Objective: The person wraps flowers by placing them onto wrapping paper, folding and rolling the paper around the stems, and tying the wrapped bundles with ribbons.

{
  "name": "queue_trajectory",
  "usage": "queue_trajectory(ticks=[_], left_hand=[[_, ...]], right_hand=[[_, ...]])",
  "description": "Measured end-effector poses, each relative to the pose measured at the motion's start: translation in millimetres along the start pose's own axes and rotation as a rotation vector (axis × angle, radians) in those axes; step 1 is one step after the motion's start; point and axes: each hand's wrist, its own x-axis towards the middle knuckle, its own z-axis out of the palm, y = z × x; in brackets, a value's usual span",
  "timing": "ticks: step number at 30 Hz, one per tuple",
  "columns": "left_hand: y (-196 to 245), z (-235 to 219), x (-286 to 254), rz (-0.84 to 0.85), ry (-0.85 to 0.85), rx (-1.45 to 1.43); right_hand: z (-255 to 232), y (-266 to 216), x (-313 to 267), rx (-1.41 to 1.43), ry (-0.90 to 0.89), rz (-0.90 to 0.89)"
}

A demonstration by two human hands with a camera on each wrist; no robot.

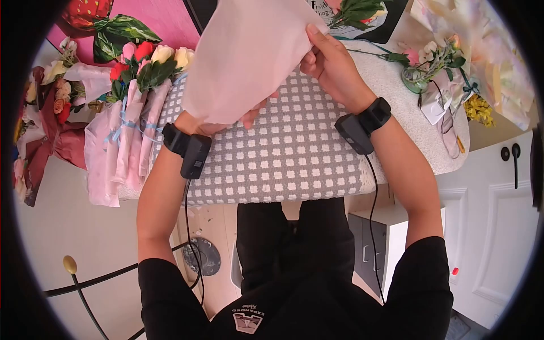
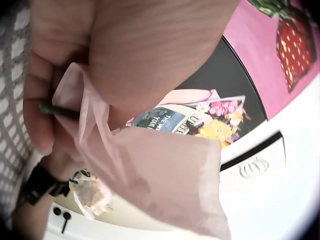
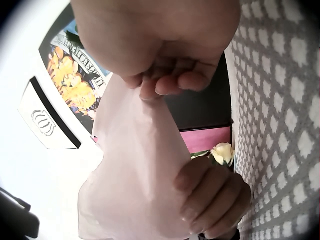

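Note:
A sheet of pale pink wrapping paper (image 1: 243, 62) spreads up between both hands. Mostly behind it in the head view, my left hand (image 1: 212, 128) grips its gathered lower part. There, in the left wrist view, a green stem (image 2: 59, 111) pokes out of the folded paper (image 2: 155, 165) between the curled fingers. My right hand (image 1: 335, 71) pinches the paper's right edge between thumb and fingers, which the right wrist view also shows. Any flower on the stem is hidden by the paper.
Several wrapped roses (image 1: 133, 122) tied with blue ribbon lie at the left. A checked cloth cushion (image 1: 294, 153) covers the table front. Leafy flowers (image 1: 357, 11) lie beyond the right hand; a glass vase (image 1: 416, 79) stands at the right. Cables (image 1: 371, 221) hang from both wrists.

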Motion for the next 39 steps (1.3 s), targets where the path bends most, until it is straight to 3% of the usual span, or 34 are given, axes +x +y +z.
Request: queue_trajectory(ticks=[3,7,9,11,14,15,17,19,21,22,24,27,31,33,39], left_hand=[[8.7,10.6,-6.6,0.023,0.079,0.244],[1.6,-11.4,-1.8,-0.019,0.216,0.354],[-6.1,-14.2,0.7,0.088,0.591,0.35],[-5.0,-19.8,3.9,0.131,0.631,0.236],[-1.6,-23.0,7.9,0.58,0.997,0.346],[1.3,-24.2,5.0,0.589,0.985,0.35],[1.3,-19.4,-4.6,0.792,0.805,0.428],[0.4,4.0,-7.5,0.785,0.774,0.494],[2.7,27.5,-1.3,0.751,0.623,0.963],[3.3,32.4,3.1,0.762,0.621,0.964],[4.6,36.7,6.9,0.657,0.626,1.235],[2.4,29.3,4.6,0.508,0.596,1.192],[-0.5,25.2,7.1,0.503,0.534,1.181],[-0.9,28.7,5.6,0.366,0.517,1.196],[-1.7,28.7,1.9,0.316,0.529,1.239]], right_hand=[[-4.6,3.9,-3.9,-0.091,0.076,0.04],[-8.7,-0.8,3.2,-0.148,0.204,-0.073],[-11.8,-1.5,4.5,-0.168,0.283,-0.13],[-11.9,-3.5,1.8,-0.228,0.416,-0.33],[-8.7,-4.4,-0.5,-0.23,0.512,-0.375],[-5.6,-4.8,-1.3,-0.249,0.56,-0.377],[-0.1,-3.4,-1.7,-0.28,0.565,-0.364],[8.9,1.4,-7.9,-0.309,0.575,-0.329],[20.9,-0.3,-12.4,-0.265,0.521,-0.224],[24.3,3.9,-12.2,-0.218,0.505,-0.193],[30.9,2.9,-14.9,-0.219,0.446,-0.173],[35.5,9.8,-18.6,-0.205,0.392,-0.126],[38.1,8.3,-18.2,-0.209,0.366,-0.123],[39.3,5.8,-18.2,-0.21,0.376,-0.125],[38.6,3.4,-18.3,-0.222,0.393,-0.138]])
